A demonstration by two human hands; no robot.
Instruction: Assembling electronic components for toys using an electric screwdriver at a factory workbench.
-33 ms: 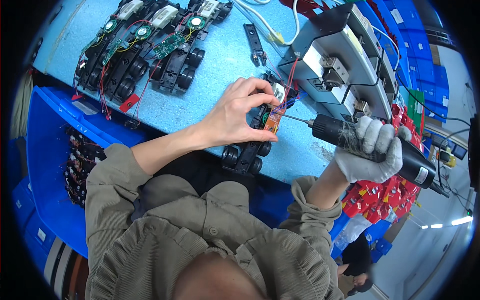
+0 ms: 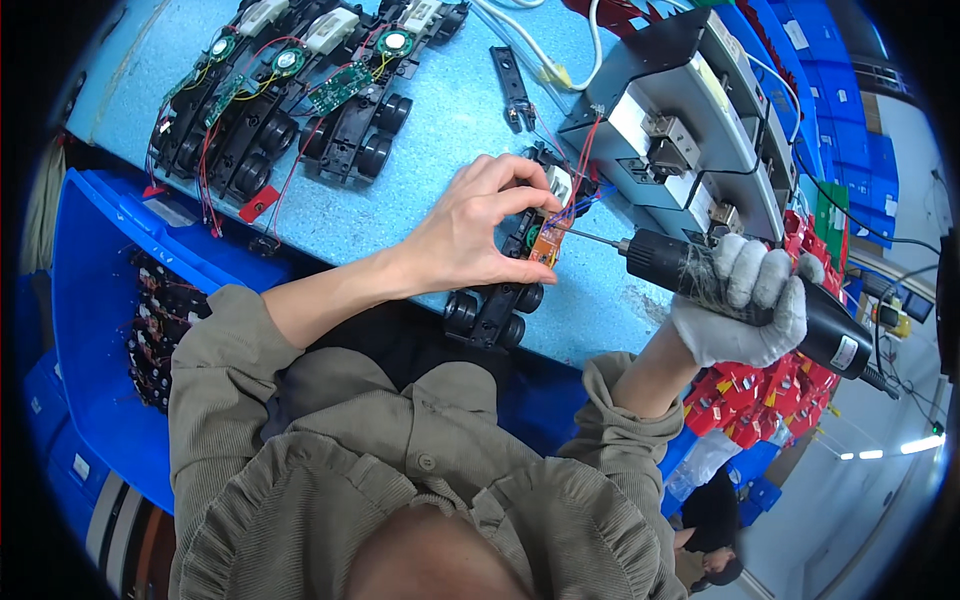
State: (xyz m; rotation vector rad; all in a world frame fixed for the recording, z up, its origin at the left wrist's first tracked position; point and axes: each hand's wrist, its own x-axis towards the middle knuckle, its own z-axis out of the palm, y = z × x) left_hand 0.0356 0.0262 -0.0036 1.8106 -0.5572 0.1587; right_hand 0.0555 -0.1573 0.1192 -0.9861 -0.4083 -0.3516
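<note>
My bare left hand pinches a small orange circuit board between thumb and fingers. The board sits over a black wheeled toy chassis near the table's front edge, with red and blue wires running from it. In a white glove, my right hand wraps round a black electric screwdriver. Its thin bit points left and reaches the board's upper edge; whether it touches a screw is too small to tell. A white part shows on the chassis just beyond my left fingers.
Several black chassis with green boards stand at the far left. A loose black part lies behind my left hand. Grey metal machines stand at the right, near red parts. A blue bin is at my left; another person appears lower right.
</note>
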